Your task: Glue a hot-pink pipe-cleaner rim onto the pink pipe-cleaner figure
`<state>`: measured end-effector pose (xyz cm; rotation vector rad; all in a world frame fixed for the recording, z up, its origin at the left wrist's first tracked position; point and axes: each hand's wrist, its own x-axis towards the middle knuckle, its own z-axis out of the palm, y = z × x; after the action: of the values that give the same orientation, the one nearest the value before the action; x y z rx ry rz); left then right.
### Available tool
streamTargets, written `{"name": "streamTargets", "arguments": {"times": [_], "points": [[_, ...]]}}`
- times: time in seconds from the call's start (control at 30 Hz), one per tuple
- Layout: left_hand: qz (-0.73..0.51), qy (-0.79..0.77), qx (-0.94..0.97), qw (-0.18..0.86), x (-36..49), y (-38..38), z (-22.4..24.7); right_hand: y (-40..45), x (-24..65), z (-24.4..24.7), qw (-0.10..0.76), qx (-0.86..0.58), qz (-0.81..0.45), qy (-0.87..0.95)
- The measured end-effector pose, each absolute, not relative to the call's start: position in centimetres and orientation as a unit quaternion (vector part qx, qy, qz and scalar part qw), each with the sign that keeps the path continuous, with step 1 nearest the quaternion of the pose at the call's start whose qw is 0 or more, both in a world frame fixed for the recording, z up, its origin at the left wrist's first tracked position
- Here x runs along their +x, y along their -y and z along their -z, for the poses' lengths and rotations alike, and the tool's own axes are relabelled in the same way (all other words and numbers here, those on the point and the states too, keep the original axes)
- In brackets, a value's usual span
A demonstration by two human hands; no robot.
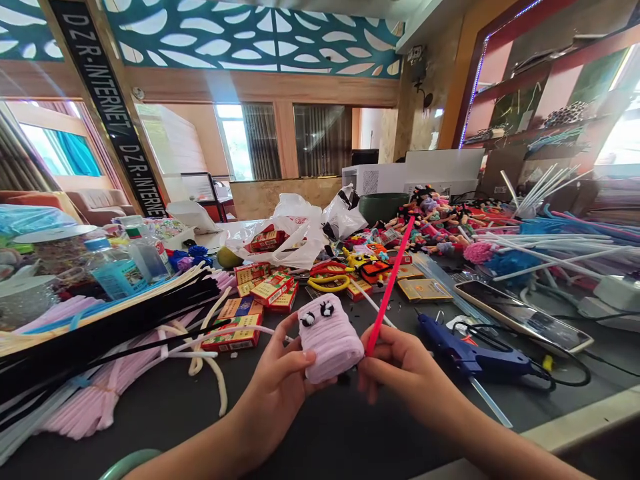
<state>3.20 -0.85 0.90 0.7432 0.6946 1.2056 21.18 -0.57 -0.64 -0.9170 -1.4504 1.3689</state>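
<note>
Far left, a sheaf of black pipe cleaners (125, 320) lies over loose lilac pipe cleaners (95, 393), with a blue-labelled plastic bottle (115, 267) behind, then a heap of small red-and-yellow boxes (233, 333). Left hand (277, 380) curls round a lilac chenille bundle (330, 347), fingers under it, thumb up its side, holding it up over the dark table (200, 427). Two googly pom-pom eyes (316, 315) sit on top (looks like a small critter). Work in hand seems to be detailing this body. Right hand (403, 370) pinches the lower end of a pink plastic rod (393, 287), its tip just beside the bundle's right edge; fingers curled, not spread. Next move would need the bundle kept steady against the rod. Further right, a blue hot glue gun (465, 353) with its cord and a glue stick (490, 403), a phone (523, 317), and a pile of finished dolls (435, 220) behind. Nothing blocks the hands directly.
</note>
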Motion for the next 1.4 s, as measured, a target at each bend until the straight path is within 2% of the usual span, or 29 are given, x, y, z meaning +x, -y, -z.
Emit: {"name": "streamTargets", "arguments": {"times": [0.73,1.07,1.4], "points": [[-0.53,-0.315,0.328,0.716,3.1,0.5,-0.8,1.5,23.0,1.0,0.427,-0.441,-0.553,0.563],[-0.53,-0.303,0.313,0.728,3.2,0.2,-0.1,1.4,22.5,1.4,0.434,-0.399,-0.566,0.576],[-0.476,-0.276,0.373,0.747,2.8,0.8,0.8,1.6,22.4,1.5,0.436,-0.386,-0.561,0.588]]}}
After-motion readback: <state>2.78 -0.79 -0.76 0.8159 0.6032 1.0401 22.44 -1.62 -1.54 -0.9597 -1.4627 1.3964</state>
